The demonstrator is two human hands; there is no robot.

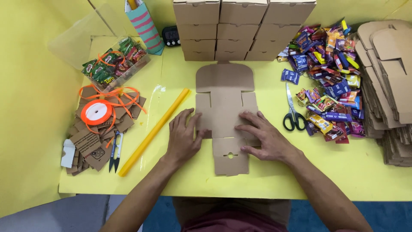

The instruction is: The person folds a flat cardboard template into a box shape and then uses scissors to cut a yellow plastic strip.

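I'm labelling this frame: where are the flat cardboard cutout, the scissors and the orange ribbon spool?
flat cardboard cutout (pixel 225 101): head view, centre panel.
scissors (pixel 294 120): head view, black handles.
orange ribbon spool (pixel 96 112): head view, white hub.

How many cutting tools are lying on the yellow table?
2. Black-handled scissors lie right of the flat cardboard blank, beside the candy pile. Small thread snips lie at the left, by the cardboard tags. Others could be hidden under the piles.

Flat box blank (pixel 225 101) mid-table, scissors (pixel 293 112) right, ribbon spool (pixel 96 111) left, apparently folded boxes (pixel 242 28) behind.
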